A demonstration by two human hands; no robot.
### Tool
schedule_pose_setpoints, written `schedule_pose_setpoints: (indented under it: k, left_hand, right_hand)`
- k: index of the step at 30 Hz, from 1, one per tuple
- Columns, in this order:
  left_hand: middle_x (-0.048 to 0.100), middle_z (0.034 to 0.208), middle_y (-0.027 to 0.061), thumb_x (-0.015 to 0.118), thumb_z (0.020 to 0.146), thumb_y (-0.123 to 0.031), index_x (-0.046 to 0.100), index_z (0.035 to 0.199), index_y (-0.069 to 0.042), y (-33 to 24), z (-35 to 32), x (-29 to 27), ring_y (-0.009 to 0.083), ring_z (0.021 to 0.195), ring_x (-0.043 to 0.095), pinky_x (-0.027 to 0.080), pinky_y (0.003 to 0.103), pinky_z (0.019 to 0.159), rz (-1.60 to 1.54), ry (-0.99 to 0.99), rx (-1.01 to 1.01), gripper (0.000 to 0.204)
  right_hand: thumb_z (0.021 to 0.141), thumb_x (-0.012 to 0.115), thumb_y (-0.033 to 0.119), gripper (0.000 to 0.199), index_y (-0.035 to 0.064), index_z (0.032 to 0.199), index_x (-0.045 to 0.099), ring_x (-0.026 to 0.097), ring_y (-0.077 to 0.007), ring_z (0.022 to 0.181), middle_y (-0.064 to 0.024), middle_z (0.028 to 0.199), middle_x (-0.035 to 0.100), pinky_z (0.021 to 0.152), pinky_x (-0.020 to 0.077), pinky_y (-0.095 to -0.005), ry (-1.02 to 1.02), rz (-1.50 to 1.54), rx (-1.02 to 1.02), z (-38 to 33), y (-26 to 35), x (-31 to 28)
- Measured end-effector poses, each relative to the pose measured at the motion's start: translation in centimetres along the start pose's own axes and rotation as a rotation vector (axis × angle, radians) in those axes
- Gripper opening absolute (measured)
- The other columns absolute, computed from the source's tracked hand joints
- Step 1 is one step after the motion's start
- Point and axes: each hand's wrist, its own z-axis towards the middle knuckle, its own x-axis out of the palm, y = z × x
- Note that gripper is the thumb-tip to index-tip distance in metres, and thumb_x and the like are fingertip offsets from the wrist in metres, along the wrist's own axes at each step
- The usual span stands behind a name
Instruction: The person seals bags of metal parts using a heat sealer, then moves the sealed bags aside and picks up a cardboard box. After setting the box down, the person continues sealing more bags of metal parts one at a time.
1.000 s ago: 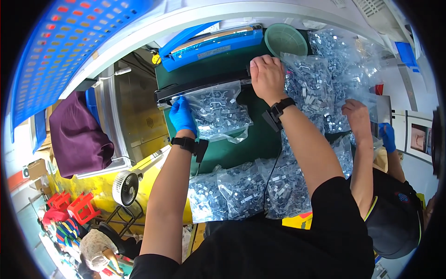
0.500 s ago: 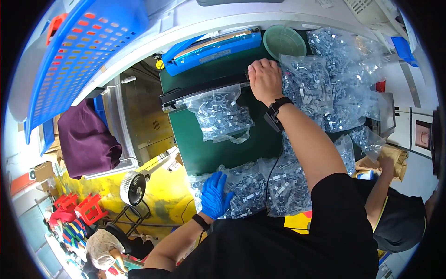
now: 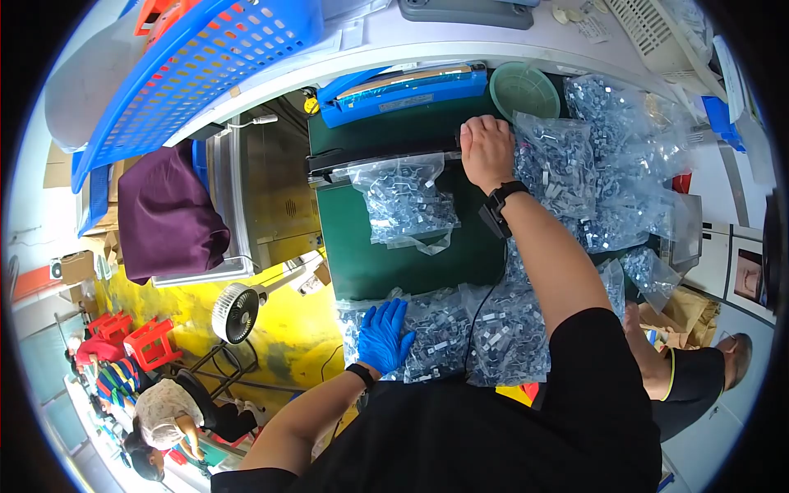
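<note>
Green work mat [image 3: 427, 255]: one, covering the bench top.
Blue perforated crate [image 3: 205, 66]: one, upper left, tilted; contents not visible.
Purple cloth bundle [image 3: 168, 218]: one, left of the bench.
Blue heat sealer [image 3: 403, 92]: one, at the far edge of the mat, with black sealing bar [image 3: 378, 156] just below it.
Clear bags of small metal parts: heap at right [image 3: 608, 172], too many to count; second heap at the near edge [image 3: 460, 337], count unclear.
Single bag on the mat [image 3: 407, 201]: one, filled with metal clips, mouth lying under the black bar.
Green round bowl [image 3: 524, 90]: one, beside the sealer; appears empty.
Small white fan [image 3: 236, 312]: one, below the bench.
Right hand [image 3: 487, 152]: bare, black wristband, fingers curled together, pressing on the bar's right end.
Left hand [image 3: 384, 335]: blue glove, fingers spread flat on the near heap.
</note>
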Motion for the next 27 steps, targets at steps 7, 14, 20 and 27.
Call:
schedule_pose_setpoints:
  k: [7,14,20,27]
  left_hand:
    - [0.043,0.142,0.0195,0.055,0.088,-0.04,0.037,0.141,-0.003,-0.4,0.0,0.5,0.035,0.13,0.041,0.024,0.05,0.111,0.0,-0.04,0.023,0.067]
    - [0.046,0.139,0.0193,0.052,0.09,-0.041,0.038,0.141,-0.003,-0.5,-0.4,0.5,0.0352,0.128,0.043,0.026,0.048,0.11,0.002,-0.091,0.0,0.066]
    - [0.048,0.136,0.0199,0.049,0.091,-0.04,0.04,0.139,-0.002,-0.5,-0.3,0.6,0.0348,0.126,0.045,0.028,0.046,0.109,0.011,-0.131,0.029,0.062]
    - [0.049,0.136,0.0172,0.046,0.093,-0.043,0.039,0.14,-0.004,0.1,-1.4,0.3,0.0317,0.125,0.047,0.029,0.044,0.109,0.07,-0.17,0.007,0.061]
  right_hand:
    - [0.093,0.051,0.027,0.021,0.0096,0.086,0.061,0.054,-0.0307,0.09,-0.0085,0.092,0.059,0.079,0.0434,-0.0451,-0.014,-0.005,0.007,-0.2,-0.2,-0.5]
    - [0.093,0.052,0.029,0.022,0.0096,0.088,0.061,0.054,-0.0316,0.092,-0.0082,0.094,0.06,0.082,0.0437,-0.0467,0.019,0.045,-0.011,0.0,0.0,-0.8]
    - [0.094,0.053,0.031,0.027,0.0106,0.11,0.062,0.049,-0.0363,0.113,-0.0109,0.116,0.058,0.097,0.0392,-0.0479,0.007,0.07,-0.114,-1.1,-0.8,-2.4]
    - [0.097,0.049,0.03,0.039,0.0105,0.13,0.054,0.035,-0.0406,0.133,-0.0161,0.139,0.046,0.11,0.0288,-0.0468,0.045,0.027,-0.146,-0.6,3.2,-7.2]
